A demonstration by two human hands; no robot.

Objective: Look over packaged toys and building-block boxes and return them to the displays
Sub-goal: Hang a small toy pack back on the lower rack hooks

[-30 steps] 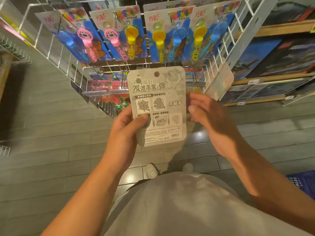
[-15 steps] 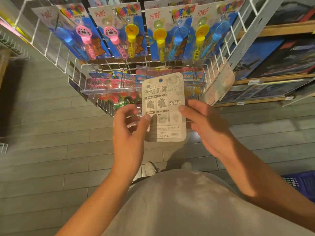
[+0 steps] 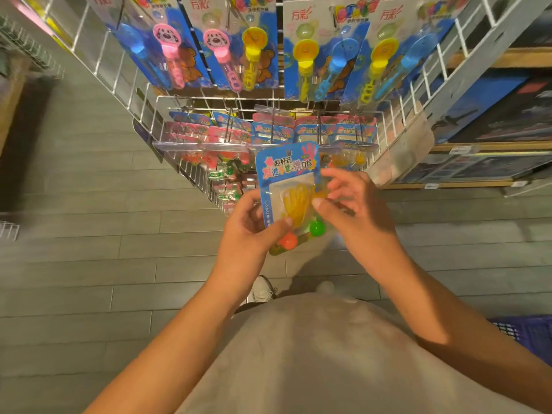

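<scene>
Item: toy pack (image 3: 288, 186), front showing, held near the wire rack (image 3: 263, 103). Left hand (image 3: 251, 234) pinched its left edge; right hand (image 3: 355, 204) pinched its right edge. Likely light, card stiff, blister crushable; best held by card edges.

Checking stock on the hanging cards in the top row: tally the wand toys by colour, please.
Blue wands: 3
Pink wands: 2
Yellow wands: 3
Total: 8
</scene>
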